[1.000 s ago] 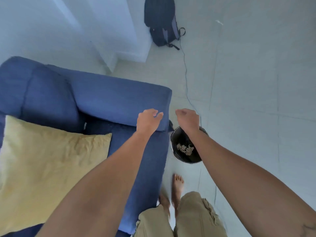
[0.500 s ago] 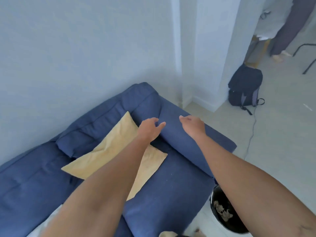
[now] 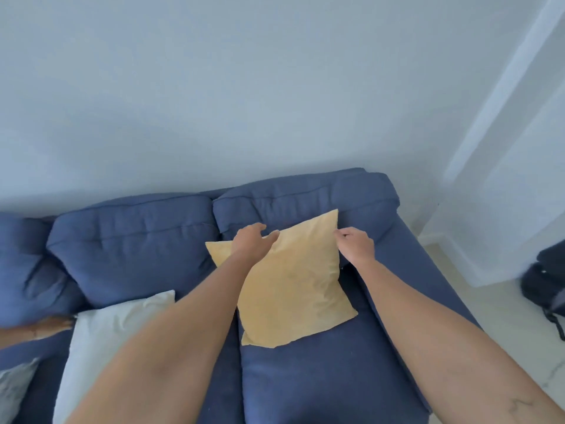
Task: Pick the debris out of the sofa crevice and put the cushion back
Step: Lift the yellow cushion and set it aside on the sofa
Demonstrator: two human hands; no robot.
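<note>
Cushion (image 3: 293, 283), yellow, is propped on the right seat of the blue sofa (image 3: 131, 240), leaning toward its backrest. Its upper edge is gripped at 11 o'clock by the left hand (image 3: 249, 240) and pinched at 1 o'clock by the right hand (image 3: 356, 244). A white pillow (image 3: 104, 341) is seen at 8 o'clock.

Right seat front: bare blue sofa (image 3: 321, 381) fabric is left open in front of the yellow cushion (image 3: 293, 289).
Right seat back: taken up by the yellow cushion, leaned against the backrest.
Middle seat: partly covered by a white pillow (image 3: 101, 341).
Far left: the seat is reached into by another person's hand (image 3: 58, 324).
Floor, right: blocked by a dark backpack (image 3: 547, 286) near the wall.
</note>
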